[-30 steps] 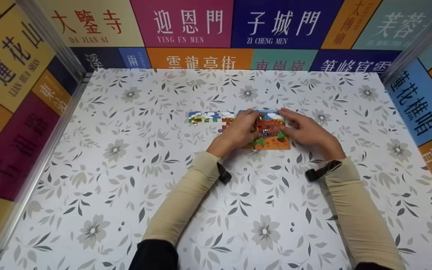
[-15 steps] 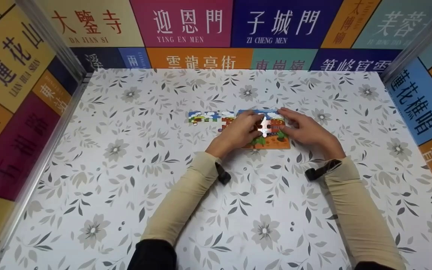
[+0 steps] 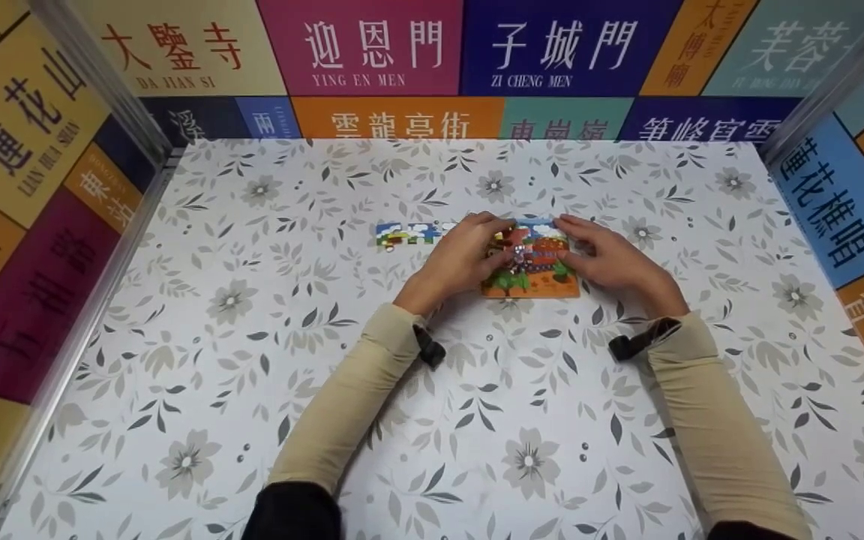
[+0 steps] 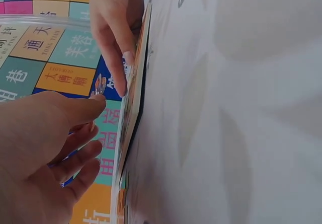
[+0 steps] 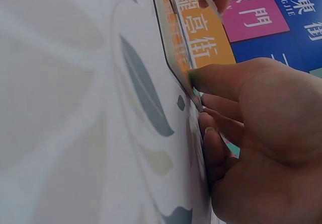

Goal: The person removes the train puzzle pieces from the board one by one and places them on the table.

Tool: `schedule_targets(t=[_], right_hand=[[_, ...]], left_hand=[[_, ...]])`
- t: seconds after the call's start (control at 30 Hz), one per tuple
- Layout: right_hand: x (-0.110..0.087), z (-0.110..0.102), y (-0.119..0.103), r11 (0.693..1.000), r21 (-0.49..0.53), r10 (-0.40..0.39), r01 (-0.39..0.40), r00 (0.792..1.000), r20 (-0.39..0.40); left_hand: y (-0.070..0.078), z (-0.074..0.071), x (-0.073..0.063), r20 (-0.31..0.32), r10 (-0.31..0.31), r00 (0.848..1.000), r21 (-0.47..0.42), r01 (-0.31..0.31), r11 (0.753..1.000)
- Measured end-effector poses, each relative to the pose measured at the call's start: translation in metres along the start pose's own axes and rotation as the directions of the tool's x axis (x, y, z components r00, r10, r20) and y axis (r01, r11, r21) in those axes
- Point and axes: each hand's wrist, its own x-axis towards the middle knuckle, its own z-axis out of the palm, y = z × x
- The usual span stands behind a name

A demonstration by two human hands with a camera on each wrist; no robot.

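A small jigsaw puzzle [image 3: 541,286] with a colourful picture lies on the table. My left hand [image 3: 456,256] is over its left part, with the palm raised. In the left wrist view, a jigsaw piece [image 4: 99,84] stands on edge at the left thumb and fingertips, pinched above the puzzle. The same thin piece [image 5: 209,1] shows at the top of the right wrist view. My right hand [image 3: 612,253] holds the puzzle's right side, thumb on top and fingers at the edge. The left hand hides part of the puzzle.
Several joined or touching jigsaw pieces [image 3: 404,234] with sky and clouds lie left of the puzzle, partly behind the left hand. White floral cloth covers the table [image 3: 372,420]. Panels with large lettering [image 3: 372,49] stand along the back and both sides.
My left hand has lifted the jigsaw piece off the puzzle and shifted slightly left; a pale piece shape showed at its fingertips half a second ago. The right hand has stayed at the puzzle's side.
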Motion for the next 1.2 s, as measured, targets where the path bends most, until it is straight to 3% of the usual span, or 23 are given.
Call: schedule_targets(t=[0.2, 0.7, 0.93, 1.2], right_hand=[[0.001, 0.002, -0.001, 1.0, -0.006, -0.003, 0.003, 1.0, 0.005], [0.0, 0.002, -0.001, 0.999, -0.009, -0.03, 0.031, 1.0, 0.006], [0.001, 0.002, 0.0, 0.999, -0.032, -0.018, 0.018, 1.0, -0.011], [0.002, 0.001, 0.001, 0.999, -0.037, -0.023, 0.022, 1.0, -0.013]], left_hand=[[-0.006, -0.01, -0.006, -0.023, -0.048, 0.999, 0.002, 0.048, 0.999], [-0.034, -0.034, -0.031, -0.116, -0.024, 0.993, -0.041, 0.019, 0.999], [-0.044, -0.042, -0.044, -0.103, -0.075, 0.992, -0.023, 0.074, 0.997], [-0.055, -0.049, -0.058, -0.107, -0.075, 0.991, -0.001, 0.075, 0.997]])
